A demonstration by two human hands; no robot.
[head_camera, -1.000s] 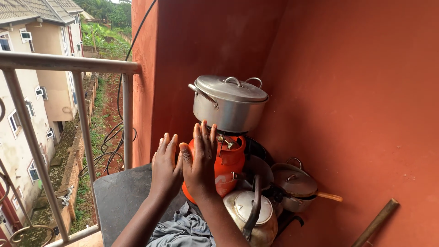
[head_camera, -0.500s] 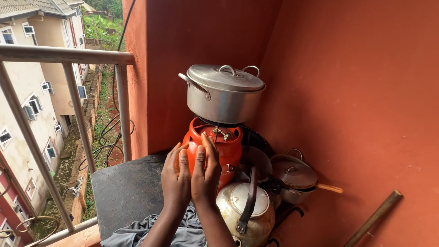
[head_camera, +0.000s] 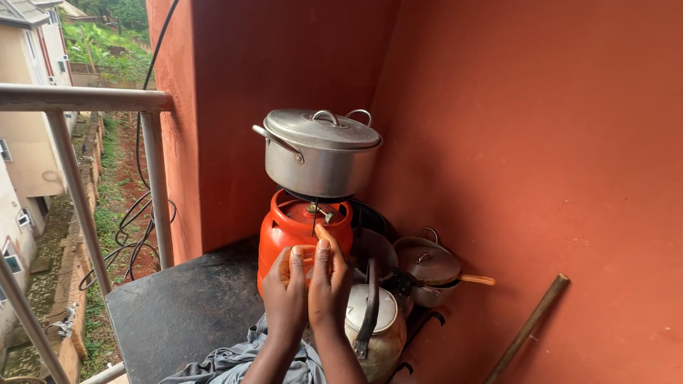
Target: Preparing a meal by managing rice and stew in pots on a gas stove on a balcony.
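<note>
My left hand (head_camera: 285, 293) and my right hand (head_camera: 329, 283) are raised side by side with their backs to the camera. The fingers are stretched upward and pressed against each other. Anything between the palms is hidden. Both hands are just in front of an orange gas cylinder (head_camera: 283, 229) with a burner on top. A large metal pot (head_camera: 320, 155) with a lid sits on that burner, above my fingertips.
A metal kettle (head_camera: 375, 326) stands right of my wrists, with a small lidded pot (head_camera: 429, 266) and a wooden stick (head_camera: 527, 327) beyond it by the orange wall. A dark slab (head_camera: 183, 307), grey cloth (head_camera: 226, 364) and the balcony railing (head_camera: 80, 97) lie to the left.
My hands have dropped lower and drawn together, the spread fingers closing up. The view has moved closer to the cylinder and pot.
</note>
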